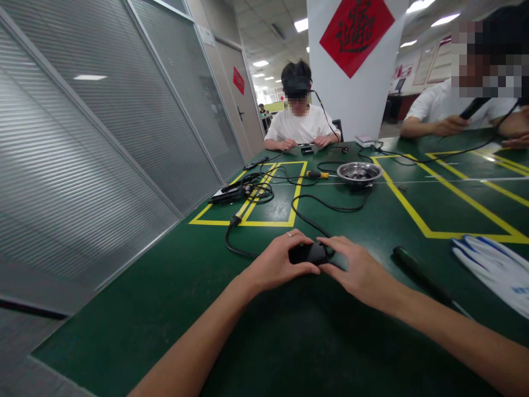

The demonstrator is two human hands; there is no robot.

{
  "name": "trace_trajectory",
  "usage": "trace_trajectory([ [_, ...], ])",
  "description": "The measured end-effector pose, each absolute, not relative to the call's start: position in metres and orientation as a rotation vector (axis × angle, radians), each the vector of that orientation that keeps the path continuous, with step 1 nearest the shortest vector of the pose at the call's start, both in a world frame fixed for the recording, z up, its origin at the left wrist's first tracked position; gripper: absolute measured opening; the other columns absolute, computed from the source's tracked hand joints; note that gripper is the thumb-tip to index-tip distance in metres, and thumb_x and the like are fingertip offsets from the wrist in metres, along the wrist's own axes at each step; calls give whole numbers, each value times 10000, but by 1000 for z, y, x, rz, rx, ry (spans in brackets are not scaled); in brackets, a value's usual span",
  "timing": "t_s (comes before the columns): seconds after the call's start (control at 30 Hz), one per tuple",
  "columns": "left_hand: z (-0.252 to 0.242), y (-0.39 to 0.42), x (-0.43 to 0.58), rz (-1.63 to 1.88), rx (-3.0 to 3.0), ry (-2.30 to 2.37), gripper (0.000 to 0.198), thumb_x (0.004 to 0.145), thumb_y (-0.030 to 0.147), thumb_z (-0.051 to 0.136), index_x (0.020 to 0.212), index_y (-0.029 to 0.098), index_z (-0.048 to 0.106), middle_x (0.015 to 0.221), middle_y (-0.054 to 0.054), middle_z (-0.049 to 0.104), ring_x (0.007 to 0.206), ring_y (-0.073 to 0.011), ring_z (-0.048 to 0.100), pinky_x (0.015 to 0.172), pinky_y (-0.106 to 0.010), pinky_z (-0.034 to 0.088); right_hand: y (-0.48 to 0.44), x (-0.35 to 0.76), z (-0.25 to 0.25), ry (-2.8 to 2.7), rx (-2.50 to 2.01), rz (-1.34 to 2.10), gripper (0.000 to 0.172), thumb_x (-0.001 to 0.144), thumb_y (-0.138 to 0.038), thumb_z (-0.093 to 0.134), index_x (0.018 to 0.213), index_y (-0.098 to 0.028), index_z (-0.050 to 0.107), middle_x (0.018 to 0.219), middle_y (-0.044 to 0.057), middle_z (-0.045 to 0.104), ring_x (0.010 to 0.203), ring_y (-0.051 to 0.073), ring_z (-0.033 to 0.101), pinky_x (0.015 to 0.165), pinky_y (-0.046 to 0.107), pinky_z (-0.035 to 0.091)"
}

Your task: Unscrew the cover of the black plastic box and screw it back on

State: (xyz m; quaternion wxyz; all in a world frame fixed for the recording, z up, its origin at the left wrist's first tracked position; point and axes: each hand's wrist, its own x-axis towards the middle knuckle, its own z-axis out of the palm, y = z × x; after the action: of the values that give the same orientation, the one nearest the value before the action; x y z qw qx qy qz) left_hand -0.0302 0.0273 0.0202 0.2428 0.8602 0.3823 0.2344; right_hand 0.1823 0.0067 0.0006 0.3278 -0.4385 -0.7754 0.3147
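Note:
Low over the near part of the table, both of my hands are closed around a black plastic casing [308,253]. My left hand [276,259] grips its left end between thumb and fingers. On the other end, my right hand [351,267] has its thumb and fingertips pressed close to the left ones. The fingers cover much of the casing, so its exact kind is hidden. A black cord [308,218] runs up to it from behind, and a plug [235,221] with its cord lies to the left of my left hand.
A dark-handled screwdriver [417,270] and white-blue gloves [494,270] lie at right. Farther back are a metal bowl [359,172] of small parts, a yellow-black screwdriver [317,175] and black appliances [231,193] with coiled cords. Two people sit across the green table [136,331].

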Motion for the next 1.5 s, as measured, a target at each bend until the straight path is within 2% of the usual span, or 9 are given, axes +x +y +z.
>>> trace_trajectory([
  [0.1, 22, 15, -17, 657, 2296, 1010, 448, 765, 478, 727, 1090, 199, 598, 1010, -46, 594, 912, -213, 571, 792, -302, 449, -7, 192, 9, -1845, -1087, 1159, 483, 803, -409, 614, 1248, -238, 534, 1200, 66, 621, 1097, 213, 594, 991, 450, 467],
  [0.27, 23, 12, -23, 622, 2371, 1066, 378, 962, 430, 421, 1274, 224, 478, 1196, -80, 542, 1055, -232, 539, 922, -359, 425, -29, 220, 3, -1422, -1035, 1517, 468, 853, -369, 540, 1286, -215, 452, 1289, 90, 575, 1177, 207, 569, 1008, 421, 469],
  [0.37, 18, 25, -41, 337, 2459, 1426, 508, 845, 534, 581, 1233, 214, 513, 1210, -104, 517, 1110, -305, 514, 971, -435, 387, -34, 242, -3, -1142, -988, 1638, 445, 876, -360, 457, 1290, -197, 441, 1328, 104, 541, 1221, 217, 535, 1046, 436, 431],
  [0.5, 12, 38, -55, 123, 2439, 1403, 437, 836, 503, 596, 1184, 239, 580, 1122, -71, 543, 980, -256, 583, 902, -371, 448, -35, 263, -12, -905, -970, 1706, 507, 879, -437, 379, 1305, -169, 431, 1238, 142, 590, 1136, 255, 595, 1011, 479, 446],
  [0.6, 12, 38, -52, 118, 2439, 1350, 456, 841, 520, 583, 1216, 260, 579, 1114, -54, 536, 964, -237, 591, 892, -343, 457, -34, 269, -18, -801, -968, 1719, 555, 871, -457, 370, 1344, -168, 399, 1147, 141, 629, 1019, 258, 647, 975, 491, 461],
  [0.73, 12, 38, -47, 184, 2450, 1389, 564, 787, 606, 603, 1212, 236, 602, 1141, -71, 519, 962, -261, 590, 909, -371, 450, -35, 269, -22, -750, -989, 1731, 550, 862, -442, 388, 1322, -144, 439, 1112, 156, 636, 892, 236, 654, 830, 444, 523],
  [0.9, 12, 43, -46, 341, 2544, 1372, 460, 850, 583, 537, 1109, 220, 650, 1113, -74, 539, 950, -253, 586, 896, -379, 457, -33, 269, -23, -805, -1057, 1710, 519, 856, -405, 417, 1285, -121, 485, 1091, 168, 643, 826, 199, 633, 724, 362, 525],
  [1.17, 19, 42, -46, 575, 2610, 1418, 373, 892, 517, 533, 1100, 221, 624, 1058, -58, 541, 904, -225, 583, 818, -354, 475, -10, 276, -23, -1137, -1371, 1336, 429, 905, -441, 453, 1211, -145, 513, 1092, 95, 613, 891, 161, 616, 779, 370, 529],
  [1.5, 20, 40, -44, 722, 2624, 1480, 334, 902, 456, 555, 1130, 217, 608, 1043, -54, 548, 903, -218, 581, 827, -358, 471, -6, 264, -49, -1920, -1664, 277, 419, 879, -365, 526, 1250, -171, 505, 1241, 115, 530, 1117, 253, 527, 931, 517, 444],
])
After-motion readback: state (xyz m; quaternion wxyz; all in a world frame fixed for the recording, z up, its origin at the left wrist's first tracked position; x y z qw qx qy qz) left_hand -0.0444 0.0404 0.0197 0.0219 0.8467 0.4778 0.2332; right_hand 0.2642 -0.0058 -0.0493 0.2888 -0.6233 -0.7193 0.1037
